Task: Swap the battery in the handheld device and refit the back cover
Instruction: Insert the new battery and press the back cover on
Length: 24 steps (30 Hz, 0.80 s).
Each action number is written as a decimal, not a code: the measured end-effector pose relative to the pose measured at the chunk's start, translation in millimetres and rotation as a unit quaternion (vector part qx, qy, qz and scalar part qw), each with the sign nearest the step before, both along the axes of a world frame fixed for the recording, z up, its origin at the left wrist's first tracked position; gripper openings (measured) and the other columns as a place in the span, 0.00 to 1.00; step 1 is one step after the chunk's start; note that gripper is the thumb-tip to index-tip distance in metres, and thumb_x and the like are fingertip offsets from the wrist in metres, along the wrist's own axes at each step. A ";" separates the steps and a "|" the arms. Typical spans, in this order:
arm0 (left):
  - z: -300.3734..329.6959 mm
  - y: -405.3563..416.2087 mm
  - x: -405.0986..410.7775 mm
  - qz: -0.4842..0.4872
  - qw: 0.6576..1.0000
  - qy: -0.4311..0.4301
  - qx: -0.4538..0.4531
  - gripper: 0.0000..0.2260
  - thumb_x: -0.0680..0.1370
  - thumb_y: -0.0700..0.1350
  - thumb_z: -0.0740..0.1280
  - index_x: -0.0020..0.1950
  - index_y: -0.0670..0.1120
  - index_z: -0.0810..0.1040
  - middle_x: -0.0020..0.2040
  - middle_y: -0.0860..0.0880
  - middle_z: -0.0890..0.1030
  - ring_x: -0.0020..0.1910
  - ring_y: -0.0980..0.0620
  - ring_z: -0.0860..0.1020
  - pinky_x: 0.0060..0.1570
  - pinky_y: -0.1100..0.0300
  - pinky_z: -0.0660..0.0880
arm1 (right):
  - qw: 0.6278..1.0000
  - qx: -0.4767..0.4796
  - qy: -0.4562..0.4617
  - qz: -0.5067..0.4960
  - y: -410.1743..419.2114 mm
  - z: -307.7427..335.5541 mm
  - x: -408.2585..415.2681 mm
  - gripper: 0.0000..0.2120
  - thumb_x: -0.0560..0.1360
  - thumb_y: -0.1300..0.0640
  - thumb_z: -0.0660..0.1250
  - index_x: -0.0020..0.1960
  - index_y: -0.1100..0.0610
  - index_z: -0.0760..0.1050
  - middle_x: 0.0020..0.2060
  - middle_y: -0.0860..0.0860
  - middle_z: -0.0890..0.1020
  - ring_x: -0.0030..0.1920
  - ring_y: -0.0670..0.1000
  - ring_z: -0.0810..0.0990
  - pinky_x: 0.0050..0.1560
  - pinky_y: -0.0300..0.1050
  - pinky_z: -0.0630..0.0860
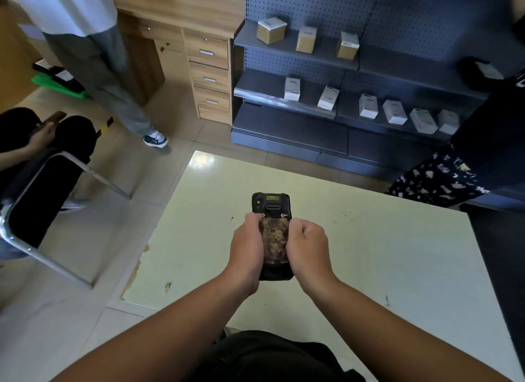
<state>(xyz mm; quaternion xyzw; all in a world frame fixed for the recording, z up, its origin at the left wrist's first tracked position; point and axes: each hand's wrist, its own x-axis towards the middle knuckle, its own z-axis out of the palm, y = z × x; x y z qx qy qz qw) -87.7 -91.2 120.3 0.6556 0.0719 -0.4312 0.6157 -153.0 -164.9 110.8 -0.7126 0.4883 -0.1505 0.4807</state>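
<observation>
Device [272,211] back-up btwn left hand [246,248] & right hand [308,248], each grip clamped on its sides.

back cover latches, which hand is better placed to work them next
Left, probably. The left hand has its thumb tip at the latches along the back cover top edge; the right hand is fisted lower down the handheld device side.

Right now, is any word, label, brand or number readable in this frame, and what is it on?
None can be read.
Handheld device: yellow sticker, too blurred.
Brown boxes on the shelf: white labels, too small.
White boxes lower down: print blurred.
Both hands grip the device; no text shows there.
</observation>
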 end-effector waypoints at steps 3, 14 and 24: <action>-4.2 1.6 4.1 -0.013 1.000 -0.003 -0.006 0.25 0.74 0.57 0.55 0.53 0.42 0.83 0.45 0.42 0.84 0.45 0.39 0.84 0.51 0.28 0.80 | 1.000 0.009 -0.023 -0.008 0.9 -1.1 -1.9 0.15 0.77 0.56 0.54 0.32 0.58 0.62 0.30 0.53 0.67 0.32 0.51 0.65 0.34 0.47 0.62; -23.4 4.4 13.4 -0.081 0.994 0.030 -0.062 0.29 0.80 0.67 0.52 0.57 0.51 0.86 0.53 0.44 0.88 0.53 0.42 0.86 0.58 0.40 0.81 | 0.997 0.047 0.030 0.055 -1.4 -8.2 -11.2 0.24 0.78 0.41 0.63 0.73 0.45 0.68 0.58 0.46 0.78 0.57 0.50 0.79 0.58 0.53 0.80; -61.3 20.0 25.2 -0.115 0.983 0.125 -0.069 0.42 0.76 0.77 0.45 0.67 0.50 0.82 0.63 0.44 0.85 0.65 0.45 0.81 0.71 0.44 0.72 | 0.950 -0.068 0.210 0.220 -6.1 -26.1 13.2 0.45 0.71 0.33 0.70 0.80 0.40 0.50 0.62 0.52 0.79 0.60 0.56 0.80 0.57 0.50 0.78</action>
